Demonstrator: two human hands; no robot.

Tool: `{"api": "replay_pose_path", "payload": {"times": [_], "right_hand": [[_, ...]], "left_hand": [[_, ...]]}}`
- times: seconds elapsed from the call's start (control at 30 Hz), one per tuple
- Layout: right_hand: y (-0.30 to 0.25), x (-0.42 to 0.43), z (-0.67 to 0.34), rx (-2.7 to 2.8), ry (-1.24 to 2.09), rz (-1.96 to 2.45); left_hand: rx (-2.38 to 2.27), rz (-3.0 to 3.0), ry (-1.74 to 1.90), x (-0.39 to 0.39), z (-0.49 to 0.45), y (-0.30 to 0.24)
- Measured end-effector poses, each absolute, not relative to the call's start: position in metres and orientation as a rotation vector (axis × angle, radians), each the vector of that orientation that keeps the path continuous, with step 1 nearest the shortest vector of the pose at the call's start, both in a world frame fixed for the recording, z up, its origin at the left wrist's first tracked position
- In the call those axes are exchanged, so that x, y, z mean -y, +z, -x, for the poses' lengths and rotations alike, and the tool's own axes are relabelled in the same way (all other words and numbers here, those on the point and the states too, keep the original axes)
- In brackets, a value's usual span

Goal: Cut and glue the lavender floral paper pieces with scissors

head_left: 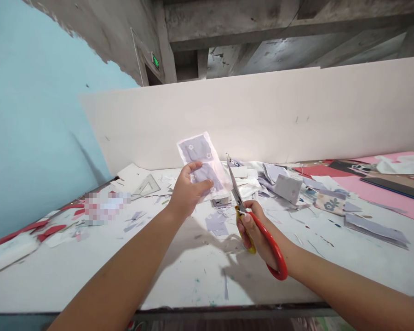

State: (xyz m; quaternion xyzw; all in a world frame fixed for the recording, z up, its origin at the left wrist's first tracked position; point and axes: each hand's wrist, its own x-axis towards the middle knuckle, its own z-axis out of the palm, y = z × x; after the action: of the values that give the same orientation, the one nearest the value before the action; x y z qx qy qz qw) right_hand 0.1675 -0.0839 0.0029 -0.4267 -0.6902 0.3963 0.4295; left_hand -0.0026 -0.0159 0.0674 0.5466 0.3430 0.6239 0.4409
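Note:
My left hand (189, 187) grips a flat piece of lilac paper (198, 149) with a pale border and small white flower marks, raised above the table and tilted. My right hand (257, 230) is closed around the handles of scissors (275, 257), one red and one yellow. Their blades point up and away, close together, just right of the paper's edge. Whether the blades touch the paper I cannot tell. Under and behind the hands lie lilac paper scraps (216, 224) and a small lilac block-like piece (288, 188).
The white table (179, 285) carries many paper offcuts. A set square (147, 185) lies at the back left, red scraps (50, 232) at the left. Folded lilac paper (376, 230), pink sheets (393, 193) and a dark flat strip (396, 188) lie right. A white partition (227, 115) stands behind.

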Motion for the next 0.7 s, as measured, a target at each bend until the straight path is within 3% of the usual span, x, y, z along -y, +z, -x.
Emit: {"api": "replay_pose_path", "payload": {"times": [0.7], "right_hand": [[-0.0009, 0.0797, -0.1677, 1.723, 0.908, 1.231]], "left_hand": [[-0.865, -1.384, 1.569, 0.0139, 0.0051, 0.0649]]}}
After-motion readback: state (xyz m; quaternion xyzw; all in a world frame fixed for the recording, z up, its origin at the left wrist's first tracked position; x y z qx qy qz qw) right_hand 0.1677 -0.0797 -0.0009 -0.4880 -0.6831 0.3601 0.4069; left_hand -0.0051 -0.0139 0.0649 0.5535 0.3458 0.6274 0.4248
